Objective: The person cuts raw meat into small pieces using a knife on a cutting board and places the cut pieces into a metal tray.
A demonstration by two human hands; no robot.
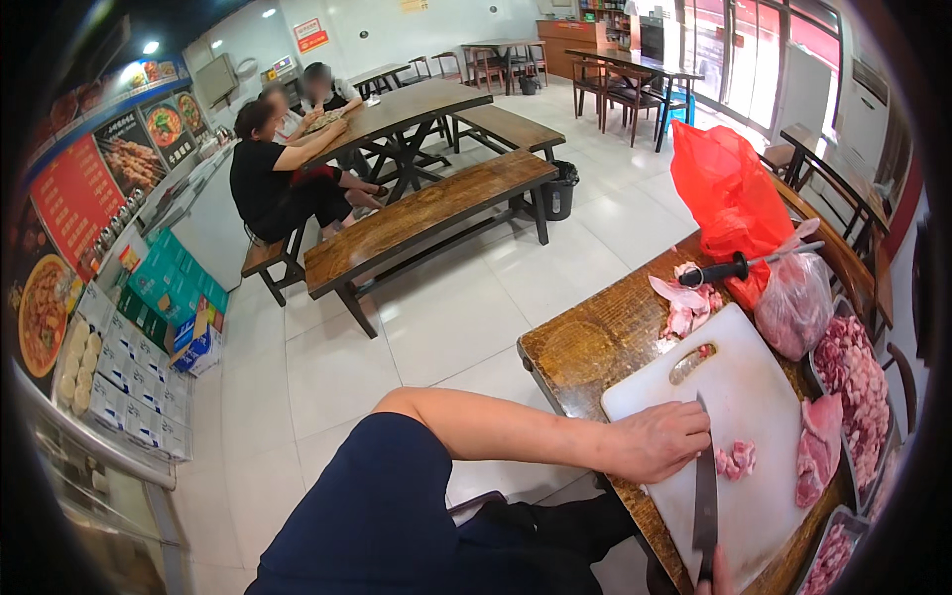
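Note:
A white plastic cutting board (762, 387) lies on the wooden table before me. My right hand (718, 574), mostly cut off by the bottom edge, grips the handle of a long kitchen knife (706, 506). The blade runs up across the board. My left hand (662, 441) rests beside the blade's far end, fingers curled under against it; whether they hold anything is hidden. Small cut chunks of raw meat (736, 460) lie just right of the blade. A larger raw meat slab (818, 450) sits at the board's right edge.
Diced meat (851, 394) fills a tray at the right; another meat tray (837, 554) stands nearer. Beyond the board are meat trimmings (683, 305), a honing steel (714, 271), a red plastic bag (732, 193) and a clear bag of meat (796, 305). Several people sit at a far table (401, 111).

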